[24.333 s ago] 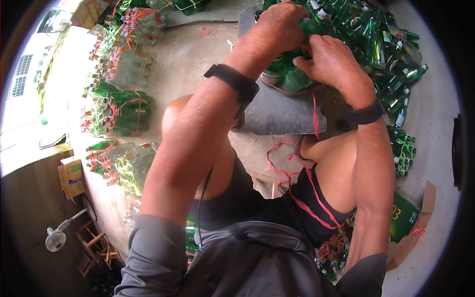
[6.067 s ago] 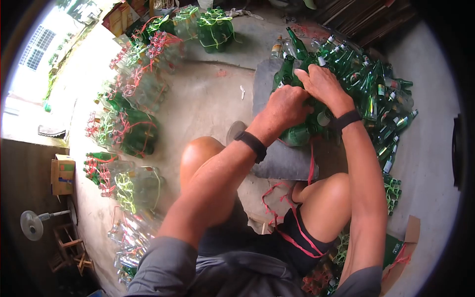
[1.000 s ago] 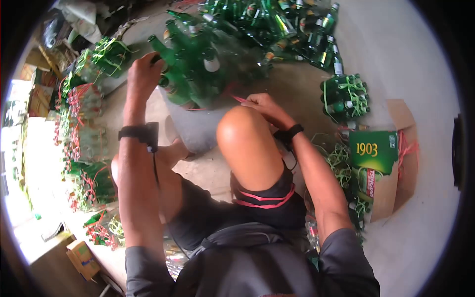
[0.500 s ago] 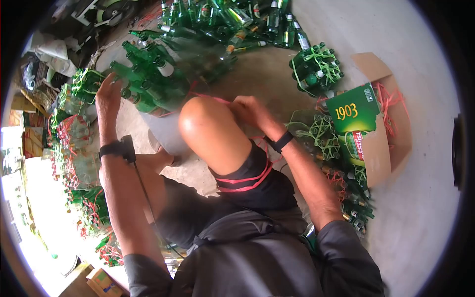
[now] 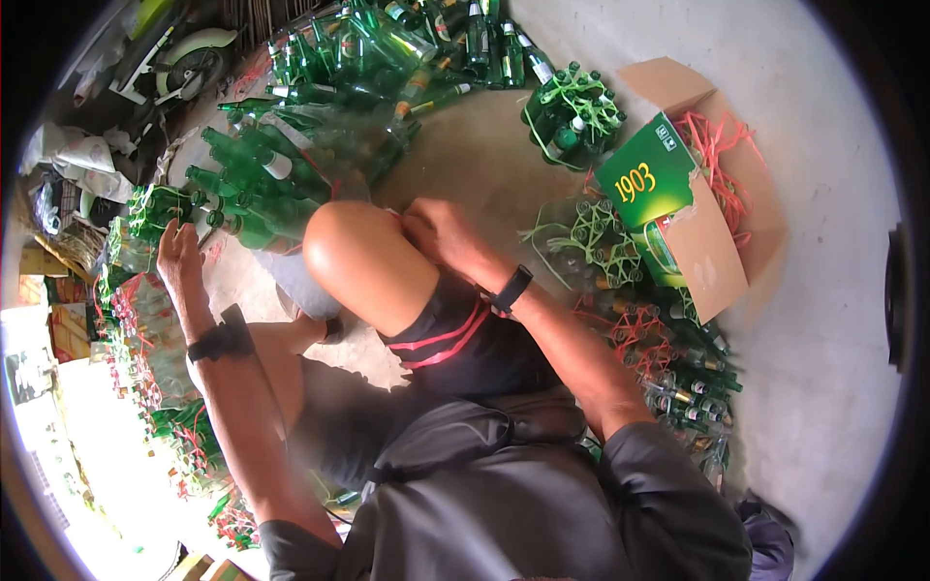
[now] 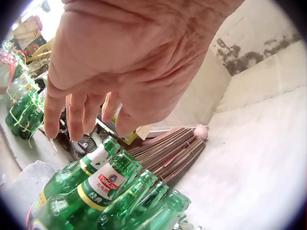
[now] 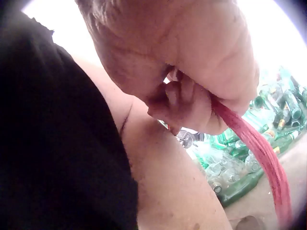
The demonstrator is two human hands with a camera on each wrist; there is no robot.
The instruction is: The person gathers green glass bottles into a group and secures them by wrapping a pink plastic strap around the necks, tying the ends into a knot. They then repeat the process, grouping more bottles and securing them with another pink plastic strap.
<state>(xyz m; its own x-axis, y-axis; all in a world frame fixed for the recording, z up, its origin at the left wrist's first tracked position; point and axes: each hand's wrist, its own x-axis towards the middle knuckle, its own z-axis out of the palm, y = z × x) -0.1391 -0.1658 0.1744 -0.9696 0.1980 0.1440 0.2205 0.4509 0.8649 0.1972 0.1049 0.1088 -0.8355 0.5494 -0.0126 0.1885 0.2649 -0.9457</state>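
My left hand (image 5: 182,261) is raised at the left of a cluster of green beer bottles (image 5: 257,184), its fingers extended and holding nothing. In the left wrist view the palm (image 6: 129,62) hangs above the bottle necks, and a Tsingtao label (image 6: 106,182) shows on one bottle. The cluster stands upright on a grey slab (image 5: 291,273), partly hidden behind the raised knee (image 5: 363,257). Beside that knee my right hand (image 5: 448,232) grips a red plastic tie strap (image 7: 261,148), which runs out of the curled fingers. More red strap (image 5: 441,344) lies across the shorts.
Loose green bottles (image 5: 349,44) lie piled beyond the cluster. A bundle tied in light green twine (image 5: 572,111) and an open carton (image 5: 717,261) with red straps stand to the right. Tied bundles (image 5: 145,310) line the left, and more bottles (image 5: 688,387) lie below the carton.
Both hands were together at the bottle necks earlier. The left hand has since come off the bottles; the right holds the strap near the knee. The head view has swung right.
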